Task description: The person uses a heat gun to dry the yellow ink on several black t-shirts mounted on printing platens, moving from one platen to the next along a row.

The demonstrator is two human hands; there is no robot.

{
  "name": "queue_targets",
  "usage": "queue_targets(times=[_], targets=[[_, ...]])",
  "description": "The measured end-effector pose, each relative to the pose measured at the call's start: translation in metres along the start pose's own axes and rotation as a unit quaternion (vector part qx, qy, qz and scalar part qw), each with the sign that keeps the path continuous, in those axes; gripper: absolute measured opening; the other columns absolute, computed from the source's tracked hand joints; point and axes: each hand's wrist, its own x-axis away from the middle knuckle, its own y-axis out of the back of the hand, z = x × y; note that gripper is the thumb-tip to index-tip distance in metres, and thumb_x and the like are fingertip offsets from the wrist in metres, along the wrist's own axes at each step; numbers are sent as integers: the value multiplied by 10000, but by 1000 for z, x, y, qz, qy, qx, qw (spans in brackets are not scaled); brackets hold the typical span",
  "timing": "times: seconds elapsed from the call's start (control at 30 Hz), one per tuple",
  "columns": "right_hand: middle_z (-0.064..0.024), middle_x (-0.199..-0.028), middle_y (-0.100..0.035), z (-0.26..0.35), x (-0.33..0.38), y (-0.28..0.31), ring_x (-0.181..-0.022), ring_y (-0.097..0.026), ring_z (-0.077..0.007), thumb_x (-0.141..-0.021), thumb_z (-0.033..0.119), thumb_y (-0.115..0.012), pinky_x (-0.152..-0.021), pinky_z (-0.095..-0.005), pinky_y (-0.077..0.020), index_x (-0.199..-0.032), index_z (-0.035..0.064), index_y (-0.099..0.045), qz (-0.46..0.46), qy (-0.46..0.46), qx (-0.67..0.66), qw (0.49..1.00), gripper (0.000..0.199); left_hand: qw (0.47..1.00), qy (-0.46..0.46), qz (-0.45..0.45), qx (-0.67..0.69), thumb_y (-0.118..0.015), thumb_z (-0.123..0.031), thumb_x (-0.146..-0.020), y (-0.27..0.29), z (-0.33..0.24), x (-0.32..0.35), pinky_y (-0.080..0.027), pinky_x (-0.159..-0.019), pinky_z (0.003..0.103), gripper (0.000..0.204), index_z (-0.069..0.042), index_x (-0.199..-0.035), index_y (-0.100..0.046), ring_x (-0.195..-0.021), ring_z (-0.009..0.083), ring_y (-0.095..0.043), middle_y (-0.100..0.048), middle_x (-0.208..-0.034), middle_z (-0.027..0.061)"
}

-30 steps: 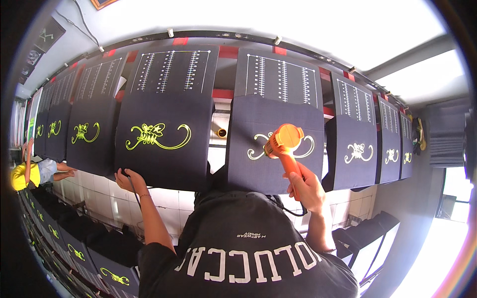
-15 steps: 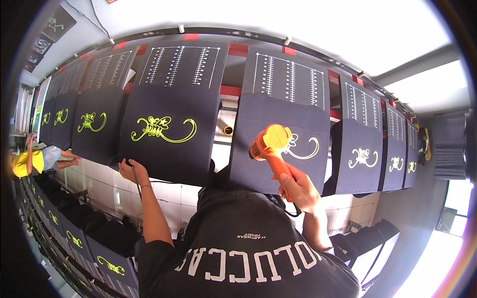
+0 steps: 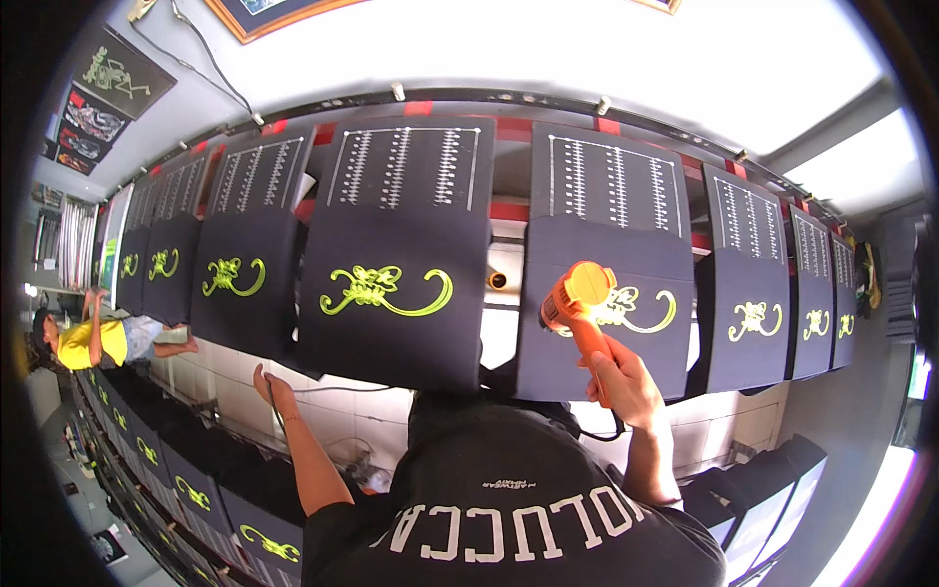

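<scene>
- The right hand [image 3: 621, 382], right of centre in the frame, is closed round the handle of an orange heat gun [image 3: 579, 298]
- The gun's round head sits over a black garment panel [image 3: 602, 323], just beside its yellow-green swirl print [image 3: 641, 308]
- The left hand [image 3: 269, 386], lower left of centre, curls loosely on a thin dark cable [image 3: 276, 416] below another black panel [image 3: 391, 293]
- A person in a yellow top [image 3: 88, 342] stands at the far left edge
</scene>
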Motion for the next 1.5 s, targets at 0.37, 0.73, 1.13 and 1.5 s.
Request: queue_targets(times=[0.37, 0.73, 1.13, 1.5], targets=[[-22, -773, -581, 22, -67, -205, -586, -558, -78, -1001, 288, -481, -505, -215, -445, -1126, 4, -576, -80, 41, -33, 995, 325, 988, -3, -60, -141, -426, -132, -980, -30, 66, -198, -366, -1039, 505, 316, -56, -1253, -566, -1256, 429, -454, -387, -1411, 287], [-20, -810, -594, 48, -82, -262, -608, -565, -73, -986, 267, -492, -510, -219, -451, -1088, -1, -587, -141, 20, -12, 990, 302, 986, 53, -60, -146, -411, -210, -994, -46, 58, -241, -373, -1008, 515, 313, -85, -1235, -565, -1227, 366, -502, -504, -1337, 201], [-48, -958, -635, 43, -82, -253, -656, -563, -82, -991, 262, -482, -560, -231, -488, -1217, 11, -569, -159, 3, 17, 987, 349, 987, 27, -65, -147, -419, -246, -982, -41, 61, -242, -379, -1006, 504, 341, -75, -1233, -574, -1228, 359, -503, -515, -1345, 181], [-37, -864, -616, 29, -65, -247, -587, -555, -75, -979, 235, -506, -488, -225, -446, -1087, -1, -584, -181, 18, 4, 983, 272, 987, 53, -63, -137, -416, -257, -983, -44, 59, -240, -369, -1022, 514, 352, -67, -1235, -573, -1235, 374, -495, -494, -1362, 196]])
